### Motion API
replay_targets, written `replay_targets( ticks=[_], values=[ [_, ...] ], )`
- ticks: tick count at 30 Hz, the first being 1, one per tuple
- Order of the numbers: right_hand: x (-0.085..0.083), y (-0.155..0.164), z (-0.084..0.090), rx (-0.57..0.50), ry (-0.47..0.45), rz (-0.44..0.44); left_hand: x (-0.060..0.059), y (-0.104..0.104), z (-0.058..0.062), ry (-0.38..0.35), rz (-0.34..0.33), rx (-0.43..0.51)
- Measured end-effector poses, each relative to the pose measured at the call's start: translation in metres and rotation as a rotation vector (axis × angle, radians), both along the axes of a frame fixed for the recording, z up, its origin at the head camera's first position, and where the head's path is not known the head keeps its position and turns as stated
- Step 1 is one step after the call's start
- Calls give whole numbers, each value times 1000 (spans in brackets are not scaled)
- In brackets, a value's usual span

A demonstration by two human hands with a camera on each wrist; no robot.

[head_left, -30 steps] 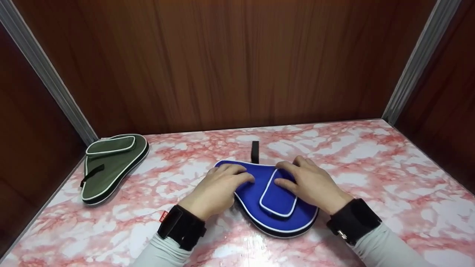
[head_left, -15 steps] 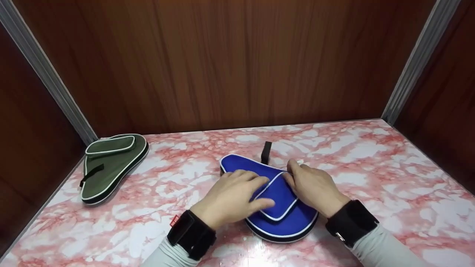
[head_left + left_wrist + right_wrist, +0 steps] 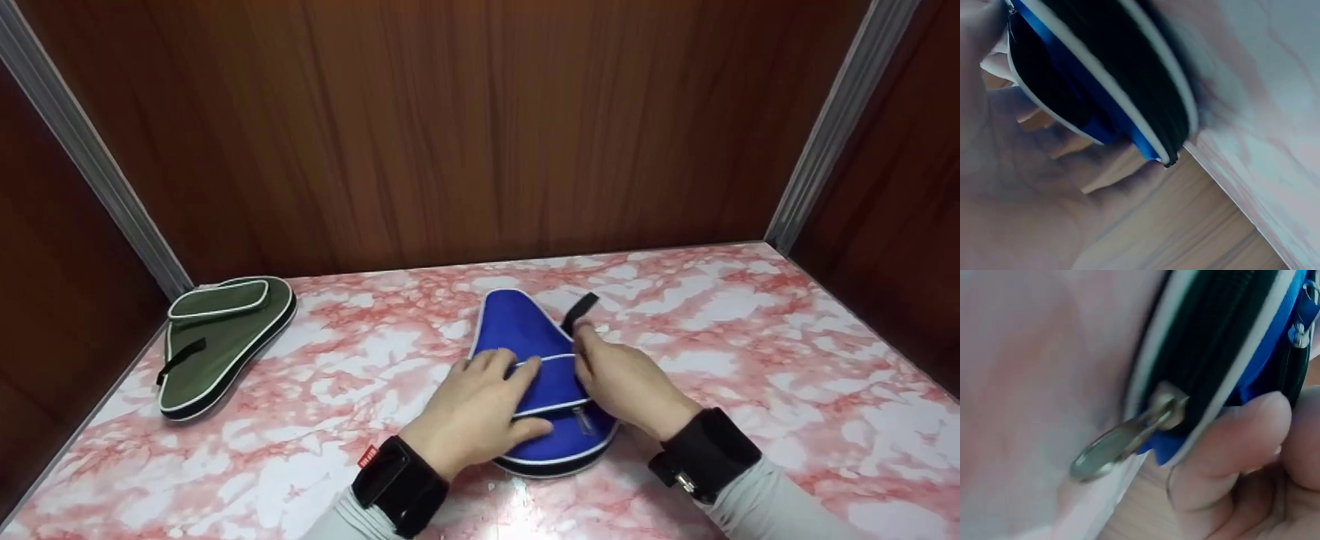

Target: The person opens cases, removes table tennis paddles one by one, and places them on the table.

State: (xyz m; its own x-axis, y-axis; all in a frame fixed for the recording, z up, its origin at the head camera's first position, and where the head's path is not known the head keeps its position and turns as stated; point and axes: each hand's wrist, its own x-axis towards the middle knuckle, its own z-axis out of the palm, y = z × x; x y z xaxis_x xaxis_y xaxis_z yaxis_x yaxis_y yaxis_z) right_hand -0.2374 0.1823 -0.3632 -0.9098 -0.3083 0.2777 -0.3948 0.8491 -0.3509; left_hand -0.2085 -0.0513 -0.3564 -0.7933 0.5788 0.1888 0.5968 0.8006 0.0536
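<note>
A blue table tennis bat case [image 3: 516, 319] with white piping and a black side band lies on the table in the head view, narrow end away from me. My left hand [image 3: 476, 416] rests across its left side, fingers spread and fairly straight over the pocket [image 3: 555, 386]. At the right edge, beside the black strap [image 3: 581, 309], my right hand [image 3: 630, 386] holds the case with curled fingers. A metal zip pull [image 3: 1109, 453] hangs free near those fingers in the right wrist view. The pocket's zip pull [image 3: 583, 420] also shows. In the left wrist view, the pocket opening [image 3: 1044, 73] gapes.
An olive green bat case [image 3: 225, 341] with a black strap lies at the table's far left. Wood-grain panels [image 3: 450, 135] enclose the back and sides of the red-and-white marbled table [image 3: 750, 337].
The blue case has turned clockwise, its narrow end swinging from the left to point away from me. My left hand has shifted right over the pocket; the right hand's fingers have curled at the edge.
</note>
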Motion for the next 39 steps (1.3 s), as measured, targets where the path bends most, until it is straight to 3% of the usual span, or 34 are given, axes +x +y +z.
replay_targets(
  ticks=[4,8,13,19,27,30,34,39],
  values=[
    [-3,-3,4,-49,-65,42,-3,-7,1,10,32,-1],
    [-8,6,8,-79,-76,41,-6,-12,3,-39,5,40],
    [-9,24,11,29,-75,9,-7,-14,5,-95,-34,84],
    [1,43,19,140,-219,76,-6,-13,7,-88,-40,75],
    [17,49,31,116,-390,200,-8,-14,7,-44,-36,54],
    [18,44,27,150,-380,202,-8,-15,6,-40,-33,54],
    [18,39,19,215,-279,201,-8,-17,3,-41,-31,54],
    [17,35,12,217,-207,213,-8,-18,1,-30,-14,43]
  ],
)
